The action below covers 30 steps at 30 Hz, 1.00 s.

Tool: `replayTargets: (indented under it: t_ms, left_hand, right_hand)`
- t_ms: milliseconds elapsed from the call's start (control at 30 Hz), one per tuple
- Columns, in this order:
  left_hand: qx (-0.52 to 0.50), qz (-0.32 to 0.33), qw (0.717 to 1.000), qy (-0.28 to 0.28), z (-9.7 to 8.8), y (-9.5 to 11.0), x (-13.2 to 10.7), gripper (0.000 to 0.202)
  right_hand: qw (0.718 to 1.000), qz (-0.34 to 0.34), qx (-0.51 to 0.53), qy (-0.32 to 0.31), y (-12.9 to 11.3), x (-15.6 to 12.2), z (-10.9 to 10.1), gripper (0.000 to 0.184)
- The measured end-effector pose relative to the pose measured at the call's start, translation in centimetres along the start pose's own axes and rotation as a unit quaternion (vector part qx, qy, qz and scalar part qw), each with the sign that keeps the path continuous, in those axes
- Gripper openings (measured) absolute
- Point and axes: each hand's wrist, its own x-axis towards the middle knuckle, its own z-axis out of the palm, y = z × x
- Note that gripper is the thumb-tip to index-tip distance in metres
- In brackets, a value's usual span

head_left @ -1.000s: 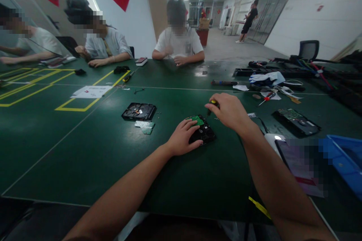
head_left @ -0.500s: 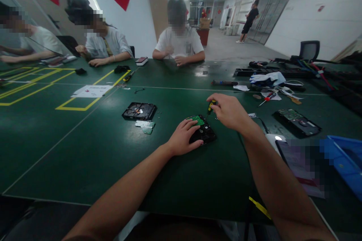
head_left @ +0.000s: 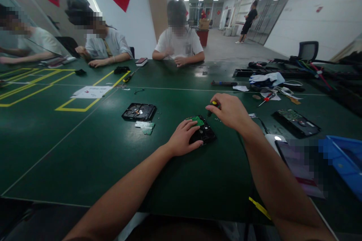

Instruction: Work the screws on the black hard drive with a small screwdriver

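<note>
A black hard drive (head_left: 206,134) with a green circuit board (head_left: 198,120) lies on the table in front of me. My left hand (head_left: 183,137) holds it from the left, fingers over the board and thumb along the near side. My right hand (head_left: 230,111) grips a yellow-and-black screwdriver (head_left: 209,112), its shaft slanting down to the drive's far right edge. The tip is too small to make out. Tiny screws (head_left: 217,119) lie just right of the drive. To the left are an opened drive casing (head_left: 139,111) and a loose circuit board (head_left: 145,126).
Another hard drive (head_left: 296,122) lies to the right, near a phone-like device (head_left: 296,165) and a blue bin (head_left: 345,162). A red-tipped screwdriver (head_left: 266,99), gloves (head_left: 267,79) and cables are at the back right. Several people sit across the green table (head_left: 113,165).
The screwdriver handle has turned in my right fingers and leans slightly more to the right. My left hand and the hard drive have stayed in place.
</note>
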Motion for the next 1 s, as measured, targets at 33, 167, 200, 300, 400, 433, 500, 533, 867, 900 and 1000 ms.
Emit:
replayTargets:
  t_ms: [33, 167, 200, 300, 400, 433, 500, 533, 867, 900, 1000]
  left_hand:
    - [-0.001, -0.001, 1.0, -0.001, 0.0, -0.02, -0.01, 0.068]
    - [-0.003, 0.002, 1.0, 0.0, -0.06, 0.0, -0.05, 0.067]
    - [-0.003, 0.003, 1.0, 0.001, -0.08, 0.03, -0.05, 0.067]
    - [-0.002, 0.006, 1.0, 0.004, -0.1, 0.12, -0.04, 0.067]
    - [-0.001, 0.007, 1.0, 0.004, -0.07, 0.16, -0.04, 0.068]
    - [-0.002, 0.006, 1.0, 0.004, -0.05, 0.15, -0.05, 0.068]
    - [-0.003, 0.004, 1.0, 0.006, -0.01, 0.13, -0.06, 0.067]
    - [-0.003, 0.004, 1.0, 0.007, 0.01, 0.1, -0.07, 0.067]
    - [-0.007, 0.011, 1.0, 0.014, 0.04, 0.1, -0.01, 0.066]
    - [-0.007, 0.009, 1.0, 0.012, 0.02, 0.11, -0.02, 0.067]
    - [-0.005, 0.005, 1.0, 0.006, -0.07, 0.11, -0.08, 0.067]
  right_hand:
    - [1.0, -0.005, 0.005, 0.0, 0.01, -0.01, -0.03, 0.015]
    - [0.999, -0.026, 0.029, -0.011, 0.01, -0.05, -0.07, 0.018]
    - [0.999, -0.03, 0.033, -0.014, -0.01, -0.06, -0.05, 0.021]
    - [0.998, -0.041, 0.046, -0.018, -0.09, -0.06, 0.07, 0.029]
    - [0.997, -0.041, 0.056, -0.018, -0.04, 0.01, 0.27, 0.031]
    - [0.998, -0.039, 0.056, -0.015, 0.03, 0.05, 0.35, 0.031]
    - [0.998, -0.04, 0.051, -0.007, 0.24, 0.12, 0.55, 0.031]
    - [0.998, -0.042, 0.048, -0.003, 0.35, 0.15, 0.65, 0.032]
    - [0.999, -0.004, 0.029, 0.022, 0.06, 0.08, 0.39, 0.016]
    - [1.0, 0.0, 0.022, 0.021, 0.0, 0.04, 0.28, 0.015]
    - [1.0, 0.009, 0.012, 0.019, -0.12, -0.05, 0.01, 0.016]
